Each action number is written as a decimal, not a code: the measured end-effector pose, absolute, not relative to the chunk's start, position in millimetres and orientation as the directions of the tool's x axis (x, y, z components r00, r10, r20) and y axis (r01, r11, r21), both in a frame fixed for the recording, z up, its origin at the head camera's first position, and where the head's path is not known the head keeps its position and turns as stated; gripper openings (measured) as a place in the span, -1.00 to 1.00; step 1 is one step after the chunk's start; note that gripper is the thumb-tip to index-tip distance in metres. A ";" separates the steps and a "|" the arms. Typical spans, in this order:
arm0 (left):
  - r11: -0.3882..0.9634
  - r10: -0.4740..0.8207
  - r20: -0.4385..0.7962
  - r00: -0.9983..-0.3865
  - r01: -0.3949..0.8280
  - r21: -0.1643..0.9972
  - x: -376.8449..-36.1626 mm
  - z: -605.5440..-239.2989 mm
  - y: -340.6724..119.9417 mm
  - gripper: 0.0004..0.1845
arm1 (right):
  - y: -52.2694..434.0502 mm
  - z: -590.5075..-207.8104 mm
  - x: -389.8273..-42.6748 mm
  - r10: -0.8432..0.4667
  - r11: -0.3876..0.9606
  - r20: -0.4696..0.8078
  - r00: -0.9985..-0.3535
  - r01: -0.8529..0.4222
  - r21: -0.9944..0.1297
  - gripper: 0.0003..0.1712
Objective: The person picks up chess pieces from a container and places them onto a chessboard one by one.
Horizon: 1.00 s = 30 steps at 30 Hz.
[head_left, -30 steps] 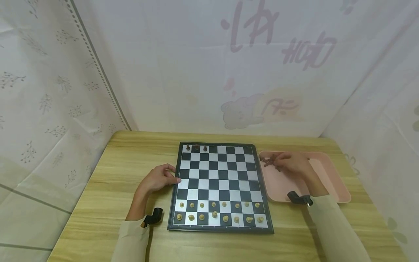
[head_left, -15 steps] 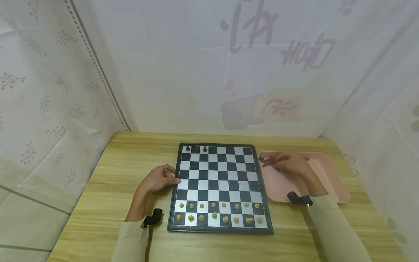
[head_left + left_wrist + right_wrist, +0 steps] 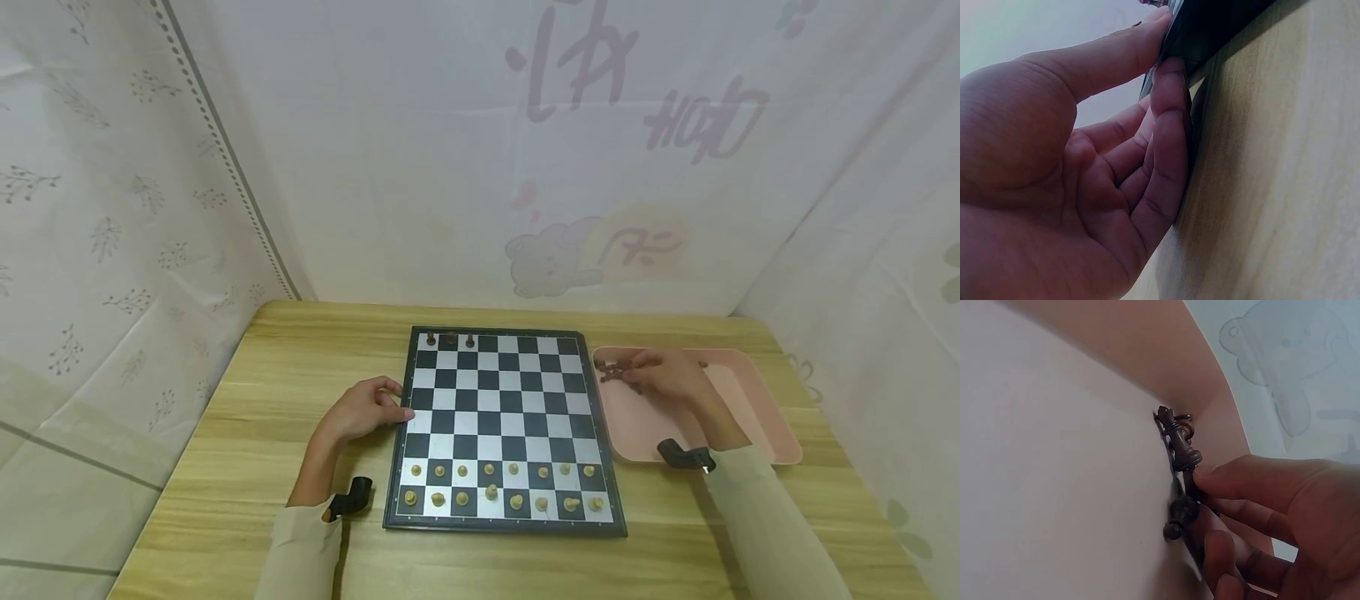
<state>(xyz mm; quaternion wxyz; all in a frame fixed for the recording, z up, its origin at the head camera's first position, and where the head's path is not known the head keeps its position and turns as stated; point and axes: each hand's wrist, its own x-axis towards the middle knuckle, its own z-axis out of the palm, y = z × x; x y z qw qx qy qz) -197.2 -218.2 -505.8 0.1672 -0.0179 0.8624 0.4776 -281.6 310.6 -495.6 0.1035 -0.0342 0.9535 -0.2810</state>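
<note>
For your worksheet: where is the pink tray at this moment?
In the head view the pink tray lies on the wooden table, just right of the chessboard, with the right hand over its dark pieces.

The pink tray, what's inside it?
Inside the pink tray lie dark brown chess pieces, heaped in its far left corner. The right hand reaches in and pinches one. The hand covers part of the heap, so how many there are cannot be counted.

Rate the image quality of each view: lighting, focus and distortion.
Head view: soft even light, faint shadows, wide-angle bending of the walls; chessboard sharp. Left wrist view: dim and bluish, left hand fills the frame against the board edge. Right wrist view: right hand close and slightly soft, dark chess pieces on the pink tray fairly clear.
</note>
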 end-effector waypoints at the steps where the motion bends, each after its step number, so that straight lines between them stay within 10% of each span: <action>1: 0.544 0.127 -0.306 -0.944 -0.191 0.817 -197.1 -505.9 -218.1 -0.48 | 310.7 -495.8 -281.6 -0.124 0.835 -0.185 -0.975 -0.001 -0.550 -0.67; 17: 0.540 0.128 -0.297 -0.946 -0.185 0.821 -198.7 -506.8 -219.3 -0.48 | 310.8 -483.8 -282.7 -0.166 0.779 -0.127 -0.978 -0.051 -0.625 -0.79; 30: 0.536 0.125 -0.305 -0.944 -0.194 0.821 -198.8 -507.3 -219.0 -0.47 | 288.5 -477.7 -284.6 -0.159 0.733 -0.110 -0.981 -0.043 -0.679 -0.53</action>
